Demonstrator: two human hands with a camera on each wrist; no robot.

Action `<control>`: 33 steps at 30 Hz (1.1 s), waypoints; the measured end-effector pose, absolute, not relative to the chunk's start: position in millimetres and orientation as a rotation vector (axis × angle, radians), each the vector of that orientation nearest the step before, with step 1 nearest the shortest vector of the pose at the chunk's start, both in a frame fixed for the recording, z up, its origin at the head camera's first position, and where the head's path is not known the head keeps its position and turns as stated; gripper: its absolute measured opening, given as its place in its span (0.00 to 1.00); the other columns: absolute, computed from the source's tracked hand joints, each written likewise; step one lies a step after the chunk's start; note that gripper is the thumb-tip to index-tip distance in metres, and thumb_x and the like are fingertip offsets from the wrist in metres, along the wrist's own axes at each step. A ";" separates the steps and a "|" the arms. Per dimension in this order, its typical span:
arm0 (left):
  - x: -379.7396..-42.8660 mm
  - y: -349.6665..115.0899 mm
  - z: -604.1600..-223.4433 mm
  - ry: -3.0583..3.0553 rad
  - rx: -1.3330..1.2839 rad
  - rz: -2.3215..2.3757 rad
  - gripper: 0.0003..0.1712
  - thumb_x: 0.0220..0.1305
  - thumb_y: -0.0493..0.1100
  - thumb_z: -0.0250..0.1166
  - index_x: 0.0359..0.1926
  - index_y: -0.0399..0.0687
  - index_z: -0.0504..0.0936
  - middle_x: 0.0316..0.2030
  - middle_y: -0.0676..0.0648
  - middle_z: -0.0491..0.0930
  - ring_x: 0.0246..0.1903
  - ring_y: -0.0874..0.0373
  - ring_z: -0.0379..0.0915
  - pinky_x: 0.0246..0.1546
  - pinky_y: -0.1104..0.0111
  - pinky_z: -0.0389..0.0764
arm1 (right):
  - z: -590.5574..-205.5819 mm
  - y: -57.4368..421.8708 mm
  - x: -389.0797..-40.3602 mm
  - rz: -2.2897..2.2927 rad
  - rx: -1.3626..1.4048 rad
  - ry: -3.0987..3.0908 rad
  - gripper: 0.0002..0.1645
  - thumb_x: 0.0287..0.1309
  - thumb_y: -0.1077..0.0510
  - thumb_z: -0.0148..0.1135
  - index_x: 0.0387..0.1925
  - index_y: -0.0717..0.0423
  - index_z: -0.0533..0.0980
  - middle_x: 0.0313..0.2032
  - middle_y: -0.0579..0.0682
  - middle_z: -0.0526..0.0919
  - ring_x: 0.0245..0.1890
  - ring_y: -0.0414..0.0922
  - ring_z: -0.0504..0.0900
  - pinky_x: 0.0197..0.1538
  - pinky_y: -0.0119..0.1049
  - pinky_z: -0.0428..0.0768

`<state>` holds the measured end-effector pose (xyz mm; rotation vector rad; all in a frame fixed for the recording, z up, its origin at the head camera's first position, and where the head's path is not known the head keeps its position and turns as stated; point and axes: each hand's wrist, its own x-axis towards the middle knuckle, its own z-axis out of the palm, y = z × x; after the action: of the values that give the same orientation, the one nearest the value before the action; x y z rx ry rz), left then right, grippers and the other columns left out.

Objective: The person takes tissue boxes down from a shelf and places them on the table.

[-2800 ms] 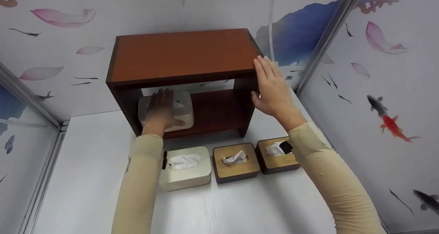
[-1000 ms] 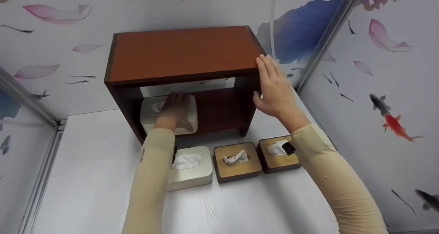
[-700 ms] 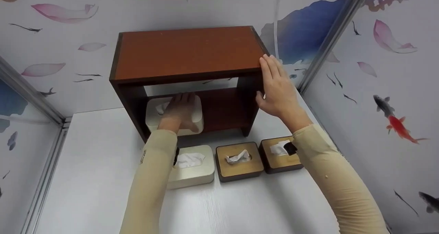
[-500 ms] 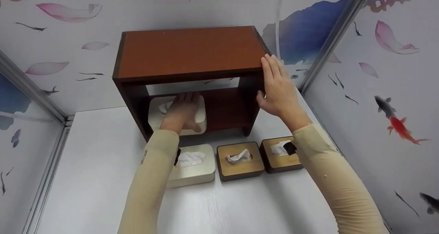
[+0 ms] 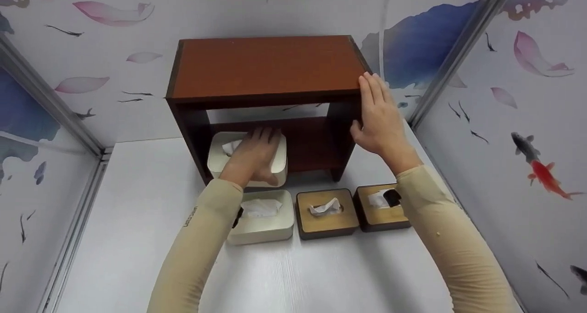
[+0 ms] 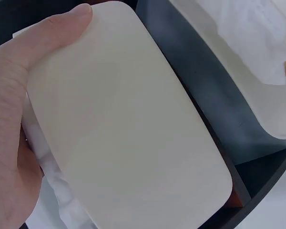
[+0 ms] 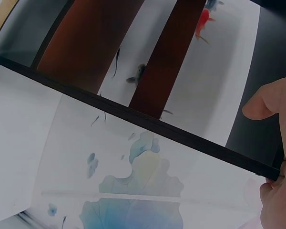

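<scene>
A low red-brown shelf unit (image 5: 270, 65) with dark sides stands at the back of the white table. Inside its left end, a white tissue box (image 5: 220, 166) juts a little past the front of the lower board. My left hand (image 5: 257, 155) grips this box across its right part; the left wrist view shows the thumb (image 6: 69, 24) lying along its pale face, the other fingers hidden behind. With straight fingers, my right hand (image 5: 380, 118) rests against the unit's upper right corner; the right wrist view has the thumb (image 7: 262, 105) over a dark panel.
In front of the shelf unit, a second white tissue box (image 5: 270, 230) and two wood-topped tissue boxes, one in the middle (image 5: 328, 223) and one at right (image 5: 380, 221), form a row on the table (image 5: 137, 212). Patterned walls (image 5: 513, 120) close in the back and sides.
The held white box has come forward towards the shelf's front, and my left hand has shifted right across it. My right hand stays on the corner. The head view has swung slightly left.
</scene>
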<state>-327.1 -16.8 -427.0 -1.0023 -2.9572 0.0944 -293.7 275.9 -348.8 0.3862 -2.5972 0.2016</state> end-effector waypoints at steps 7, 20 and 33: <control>-309.4 -15.5 -427.0 -2.954 -1.063 0.168 0.76 0.30 0.72 0.76 0.75 0.40 0.50 0.68 0.36 0.60 0.69 0.40 0.56 0.72 0.51 0.58 | -349.9 277.6 -294.2 0.205 0.368 -2.621 0.53 0.48 0.58 0.61 0.74 0.65 0.50 0.74 0.62 0.53 0.76 0.58 0.49 0.77 0.52 0.51; -279.4 -28.1 -421.5 -2.973 -1.139 0.228 0.77 0.32 0.73 0.74 0.76 0.41 0.47 0.69 0.37 0.60 0.70 0.40 0.55 0.73 0.51 0.57 | -350.4 279.2 -295.2 0.191 0.374 -2.620 0.54 0.46 0.58 0.63 0.73 0.66 0.49 0.74 0.62 0.54 0.75 0.58 0.50 0.77 0.52 0.51; -249.9 -63.9 -423.6 -2.966 -1.149 0.192 0.77 0.31 0.72 0.75 0.75 0.41 0.48 0.68 0.36 0.62 0.69 0.40 0.57 0.72 0.50 0.58 | -350.0 275.0 -296.3 0.215 0.385 -2.613 0.54 0.47 0.59 0.62 0.73 0.66 0.50 0.73 0.62 0.54 0.75 0.59 0.49 0.77 0.53 0.51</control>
<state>-249.9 -63.9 -423.6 -1.1488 -2.9664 0.1921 -296.3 275.0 -350.0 0.3849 -2.6134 0.2151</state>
